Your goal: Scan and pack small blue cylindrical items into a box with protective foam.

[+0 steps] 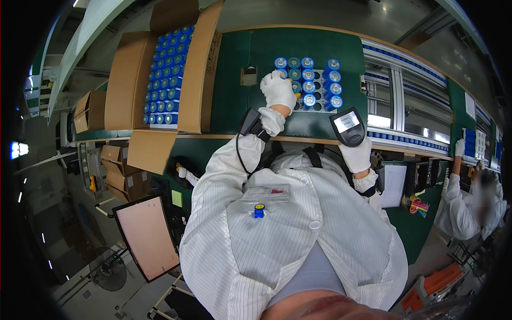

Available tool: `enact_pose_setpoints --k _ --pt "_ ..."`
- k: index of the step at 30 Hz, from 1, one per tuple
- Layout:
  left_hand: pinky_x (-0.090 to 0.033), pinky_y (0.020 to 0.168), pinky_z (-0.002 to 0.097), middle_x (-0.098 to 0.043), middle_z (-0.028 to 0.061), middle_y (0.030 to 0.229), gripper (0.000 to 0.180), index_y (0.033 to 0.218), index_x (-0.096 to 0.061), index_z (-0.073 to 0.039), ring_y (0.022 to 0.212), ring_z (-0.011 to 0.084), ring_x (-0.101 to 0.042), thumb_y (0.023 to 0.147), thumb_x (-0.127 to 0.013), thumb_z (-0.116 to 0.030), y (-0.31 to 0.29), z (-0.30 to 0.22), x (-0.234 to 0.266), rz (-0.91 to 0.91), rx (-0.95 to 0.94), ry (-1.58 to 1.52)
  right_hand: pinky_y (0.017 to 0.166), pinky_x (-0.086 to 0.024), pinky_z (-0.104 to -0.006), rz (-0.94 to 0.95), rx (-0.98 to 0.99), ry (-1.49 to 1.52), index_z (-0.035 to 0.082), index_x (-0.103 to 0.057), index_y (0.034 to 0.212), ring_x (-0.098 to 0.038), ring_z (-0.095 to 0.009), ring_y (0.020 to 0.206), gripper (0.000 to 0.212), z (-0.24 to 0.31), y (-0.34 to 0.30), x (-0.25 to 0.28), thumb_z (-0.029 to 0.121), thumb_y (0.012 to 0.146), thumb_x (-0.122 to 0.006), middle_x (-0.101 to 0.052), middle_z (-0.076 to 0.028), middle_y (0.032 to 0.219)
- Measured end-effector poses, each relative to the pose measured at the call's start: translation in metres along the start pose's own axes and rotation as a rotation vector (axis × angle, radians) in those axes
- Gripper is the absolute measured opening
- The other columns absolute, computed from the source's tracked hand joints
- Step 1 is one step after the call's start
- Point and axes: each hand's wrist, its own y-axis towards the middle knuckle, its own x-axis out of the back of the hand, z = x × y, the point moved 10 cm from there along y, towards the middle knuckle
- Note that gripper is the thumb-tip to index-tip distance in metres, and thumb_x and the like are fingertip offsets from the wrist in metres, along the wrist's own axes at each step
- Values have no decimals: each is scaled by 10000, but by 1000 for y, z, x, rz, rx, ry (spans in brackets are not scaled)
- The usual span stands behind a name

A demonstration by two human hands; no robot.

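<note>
My left hand [278, 89], in a white glove, lies curled at the left edge of a group of upright blue cylindrical battery cells [308, 74]. Small yellow-orange patches show by its fingertips; what the fingers close on is hidden. The cells stand in columns in a pale holder with round holes [319, 85], and some holes at its middle right hold no cell. My right hand [356, 154], also gloved, grips a dark handheld scanner [349, 128] with a lit screen, just in front of the right column of cells.
An open cardboard box [125, 80] full of blue cells stands left on the green table [229, 80]. Right of the table run metal conveyor rails [397, 96]. A monitor [148, 237] sits lower left. Another person [464, 202] works at far right beside more cells.
</note>
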Motion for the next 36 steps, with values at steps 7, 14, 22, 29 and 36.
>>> enact_pose_setpoints --k 7,14,22,29,36 --pt "-348 998 466 -577 66 1147 342 960 -726 -82 1130 293 -495 678 -819 -251 -2 -24 26 29 -126 11 657 -545 -370 28 -15 -32 4 -668 832 -704 -346 739 230 -12 5 -8 67 655 -801 -704 -167 765" --pt "-510 894 408 -649 85 1149 303 1039 -732 -69 1038 293 -610 774 -779 -209 -11 -11 89 240 -150 -9 693 -546 -364 51 -17 47 3 -683 897 -715 -313 777 247 -12 11 -24 63 681 -787 -717 -157 821" --pt "-540 855 404 -711 134 1038 291 1075 -734 -99 977 321 -670 844 -723 -275 13 134 253 -116 179 -31 685 -536 -347 147 16 41 -18 -684 907 -710 -263 738 273 -22 20 -50 85 685 -804 -719 -141 812" --pt "-509 961 411 -660 118 1232 440 1187 -701 -141 1137 326 -613 836 -741 -403 50 319 208 51 331 202 670 -531 -359 149 74 31 -21 -683 889 -703 -294 710 247 7 31 -64 100 702 -790 -707 -157 777" --pt "-361 1110 453 -476 46 1472 585 1264 -673 -236 1370 315 -398 755 -794 -499 57 361 157 27 435 362 684 -535 -354 148 49 -24 -21 -683 904 -710 -282 733 268 10 31 -74 94 692 -800 -716 -156 807"
